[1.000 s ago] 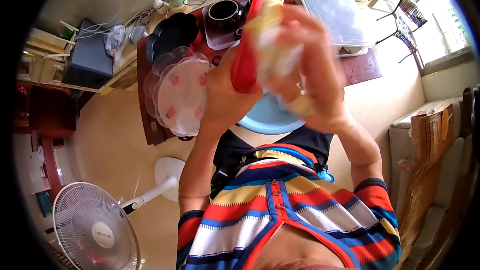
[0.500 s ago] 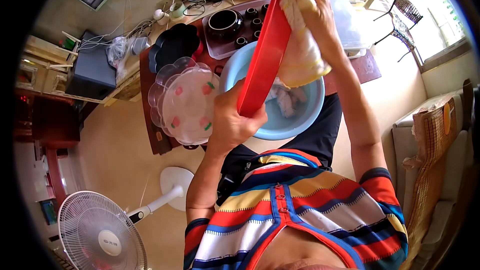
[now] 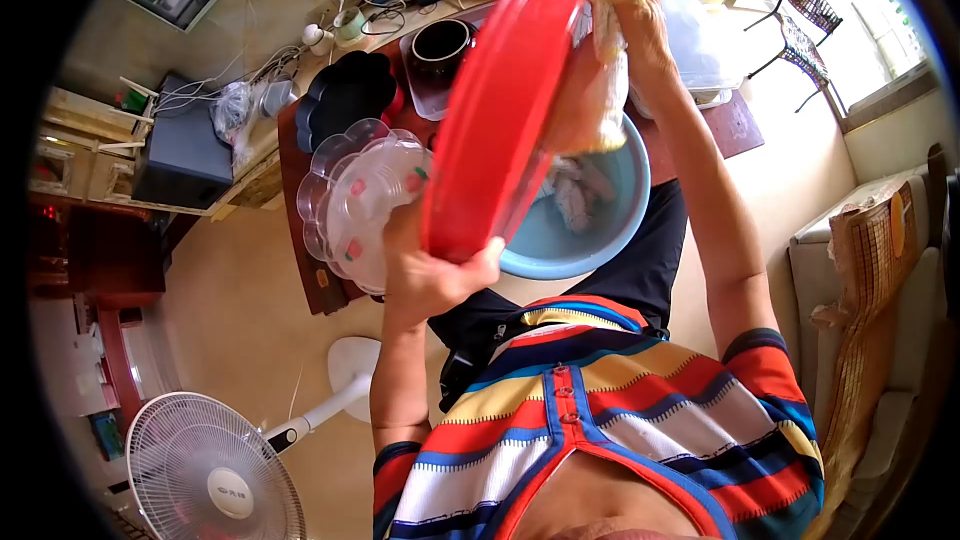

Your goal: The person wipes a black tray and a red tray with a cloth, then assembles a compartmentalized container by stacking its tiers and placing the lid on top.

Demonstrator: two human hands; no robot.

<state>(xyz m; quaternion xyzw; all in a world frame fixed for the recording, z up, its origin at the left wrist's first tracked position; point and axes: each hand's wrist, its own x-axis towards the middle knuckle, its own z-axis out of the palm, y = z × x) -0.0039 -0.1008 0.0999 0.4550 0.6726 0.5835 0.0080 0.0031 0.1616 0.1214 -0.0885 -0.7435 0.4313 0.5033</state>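
Observation:
A red round tray (image 3: 500, 105) is held tilted on its edge, its smooth side toward the left. My left hand (image 3: 440, 270) grips its lower rim, thumb against the edge. At the upper right rim, my right hand (image 3: 630, 10) holds a white and yellow cloth (image 3: 597, 105), which hangs against the tray's right side. Beneath the tray is a light blue basin (image 3: 610, 230) with a pale wet cloth (image 3: 572, 200) in it. A clear scalloped tray with red flower prints (image 3: 350, 190) lies to the left of the basin.
On the table (image 3: 735, 130) are a black scalloped tray (image 3: 345, 95), a dark pot (image 3: 440, 45) and a lidded clear box (image 3: 685, 40). A white fan (image 3: 215, 475) stands at the lower left, a speaker (image 3: 190, 160) at the left, a sofa (image 3: 810, 250) at the right.
The red tray has turned so more of its smooth side faces me. My left hand has moved left and down; my right hand has shifted up with the cloth along the rim.

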